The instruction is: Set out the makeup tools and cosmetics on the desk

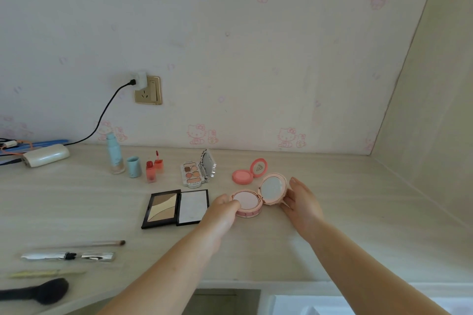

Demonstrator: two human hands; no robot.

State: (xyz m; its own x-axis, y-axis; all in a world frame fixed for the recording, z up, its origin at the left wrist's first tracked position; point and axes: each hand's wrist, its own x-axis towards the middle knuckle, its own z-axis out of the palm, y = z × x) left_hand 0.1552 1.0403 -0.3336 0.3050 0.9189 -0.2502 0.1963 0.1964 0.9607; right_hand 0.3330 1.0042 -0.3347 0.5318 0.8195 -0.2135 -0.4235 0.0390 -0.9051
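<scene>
A round pink powder compact [247, 202] lies open on the pale wooden desk [358, 212], its mirrored lid [272, 189] tilted up to the right. My left hand [223, 210] grips the compact's base from the left, thumb on its rim. My right hand [300, 199] holds the lid from behind. Behind it lies an open coral blush compact [249, 171]. To the left lie an open black contour palette [175, 208] and a small open eyeshadow palette [198, 170].
Toward the back left stand a blue-capped bottle [114, 155], a loose blue cap [134, 167] and red lip tints [153, 167]. Brushes [38, 290] and a silver tool [67, 256] lie front left. A white case [46, 155] and a cable sit near the wall socket [148, 89].
</scene>
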